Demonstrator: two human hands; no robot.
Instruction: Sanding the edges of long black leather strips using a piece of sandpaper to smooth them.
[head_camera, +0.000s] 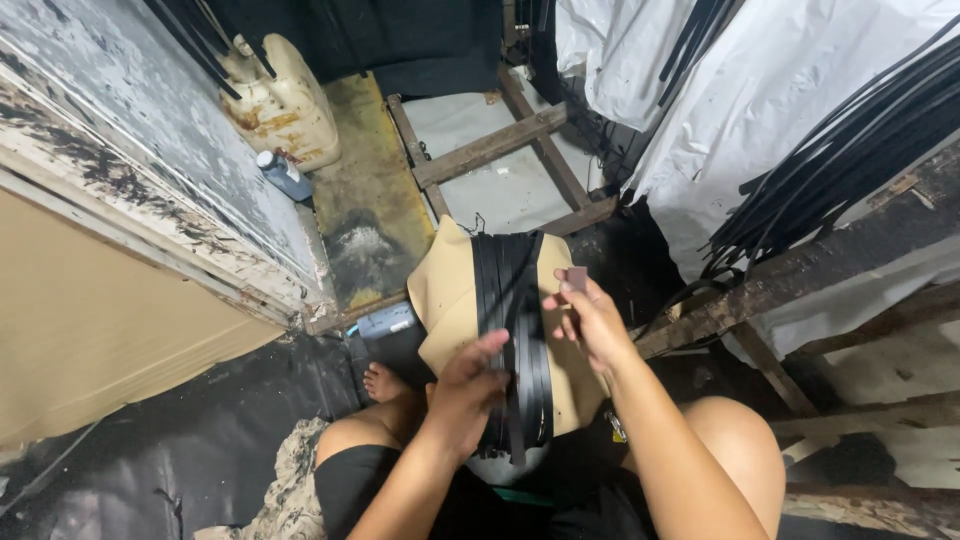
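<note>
A tan board (448, 292) rests tilted on my lap with several black strips (512, 330) laid lengthwise down its middle. My left hand (470, 388) presses on the strips near the board's lower end, fingers curled over them. Near the board's right edge, my right hand (590, 320) pinches a small brownish rectangular piece (577, 279) between its fingertips, just above the strips.
A stained white plastic jug (285, 105) and a small bottle (283, 176) stand by the peeling wall at left. A wooden frame (500, 145) lies ahead. More black strips (850, 150) hang over a wooden rail (800, 270) and white sheeting at right. My bare foot (385, 382) rests on the dark floor.
</note>
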